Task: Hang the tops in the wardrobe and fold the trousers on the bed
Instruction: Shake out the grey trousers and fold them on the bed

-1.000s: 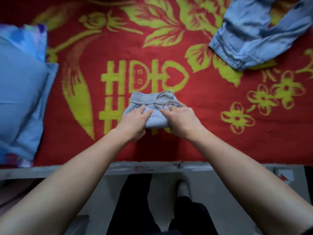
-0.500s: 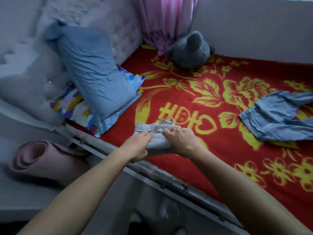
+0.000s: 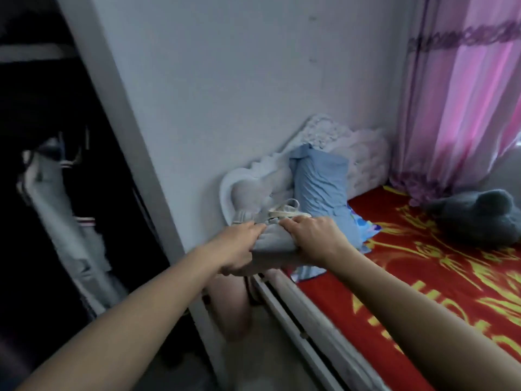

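Note:
A folded pale grey pair of trousers (image 3: 272, 240) with a white drawstring on top is held in the air between both hands, beyond the bed's left edge. My left hand (image 3: 238, 249) grips its left side and my right hand (image 3: 311, 238) grips its right side. The open wardrobe (image 3: 56, 179) fills the left of the view, dark inside, with a light grey garment (image 3: 59, 221) hanging in it. The bed (image 3: 408, 277) with its red and yellow blanket lies to the right.
The wardrobe's grey side panel (image 3: 135, 142) stands between the wardrobe and the white wall. A blue pillow (image 3: 321, 190) leans on the white headboard (image 3: 332, 136). A grey plush toy (image 3: 479, 218) lies by the pink curtain (image 3: 465, 94). A pink rolled mat (image 3: 234, 303) stands on the floor below my hands.
Both hands lifted the folded trousers off the blanket and carried them left, past the bed's edge. The view swung left and up, bringing the wardrobe in and losing the blue denim garment.

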Action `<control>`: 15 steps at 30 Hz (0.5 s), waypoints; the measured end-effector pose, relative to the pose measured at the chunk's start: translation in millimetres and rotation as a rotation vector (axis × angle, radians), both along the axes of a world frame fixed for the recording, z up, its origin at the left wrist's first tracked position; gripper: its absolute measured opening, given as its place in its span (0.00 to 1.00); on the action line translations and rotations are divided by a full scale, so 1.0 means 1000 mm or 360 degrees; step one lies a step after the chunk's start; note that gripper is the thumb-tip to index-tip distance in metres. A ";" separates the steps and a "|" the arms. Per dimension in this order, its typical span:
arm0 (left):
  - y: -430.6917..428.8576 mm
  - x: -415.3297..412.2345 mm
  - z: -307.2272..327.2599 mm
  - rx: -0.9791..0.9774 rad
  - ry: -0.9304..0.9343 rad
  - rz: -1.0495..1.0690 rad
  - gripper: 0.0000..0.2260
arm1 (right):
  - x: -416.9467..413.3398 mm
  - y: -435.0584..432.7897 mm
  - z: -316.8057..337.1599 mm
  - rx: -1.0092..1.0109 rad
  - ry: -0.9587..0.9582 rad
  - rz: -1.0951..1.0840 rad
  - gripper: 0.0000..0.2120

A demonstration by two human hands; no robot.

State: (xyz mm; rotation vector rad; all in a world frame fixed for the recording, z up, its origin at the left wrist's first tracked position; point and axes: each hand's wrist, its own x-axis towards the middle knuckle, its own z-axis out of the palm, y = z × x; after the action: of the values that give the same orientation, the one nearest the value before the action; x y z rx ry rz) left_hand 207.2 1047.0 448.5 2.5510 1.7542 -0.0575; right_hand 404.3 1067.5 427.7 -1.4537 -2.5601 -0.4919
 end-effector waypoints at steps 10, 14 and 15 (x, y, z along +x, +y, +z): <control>-0.203 -0.333 0.171 0.0601 0.0284 0.0598 0.33 | -0.353 -0.118 0.172 0.0534 0.0014 0.0652 0.21; -0.277 -0.419 0.224 0.0769 0.0355 0.0886 0.33 | -0.454 -0.168 0.235 0.0767 0.0061 0.0866 0.19; -0.293 -0.438 0.237 0.0797 0.0361 0.0921 0.33 | -0.475 -0.177 0.250 0.0819 0.0093 0.0913 0.19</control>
State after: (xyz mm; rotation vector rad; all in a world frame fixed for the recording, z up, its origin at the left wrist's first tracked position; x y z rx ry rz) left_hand -230.3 754.5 685.8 2.2468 2.8365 0.1355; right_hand -70.6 890.5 677.9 -0.5285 -2.3900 -0.8943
